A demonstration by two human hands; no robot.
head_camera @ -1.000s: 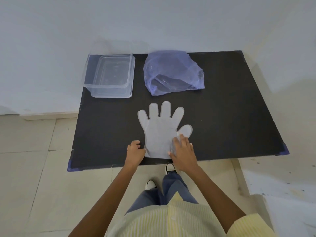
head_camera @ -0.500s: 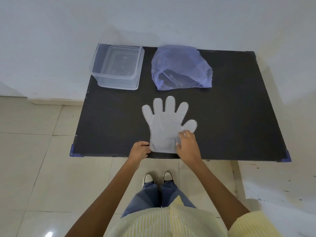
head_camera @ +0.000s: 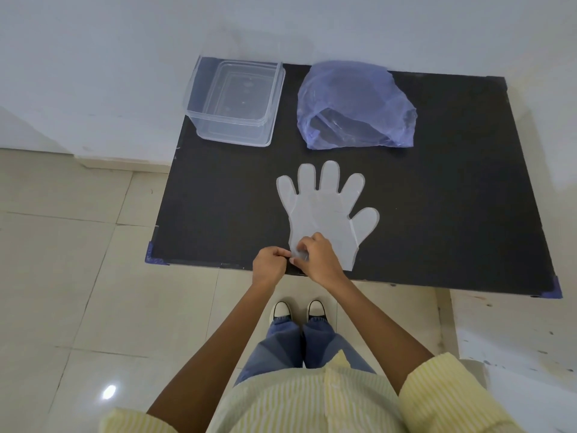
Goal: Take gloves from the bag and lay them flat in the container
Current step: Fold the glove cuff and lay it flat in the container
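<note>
While both hands, left (head_camera: 269, 265) and right (head_camera: 318, 260), pinch one glove (head_camera: 324, 210) cuff: one bag (head_camera: 356, 104), one container (head_camera: 235, 100).

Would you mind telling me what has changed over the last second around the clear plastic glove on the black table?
The right hand slid from the right side of the clear plastic glove's cuff to its left corner, meeting the left hand; both now pinch that corner. The glove still lies flat on the black table; the clear plastic container and blue plastic bag look untouched.
</note>
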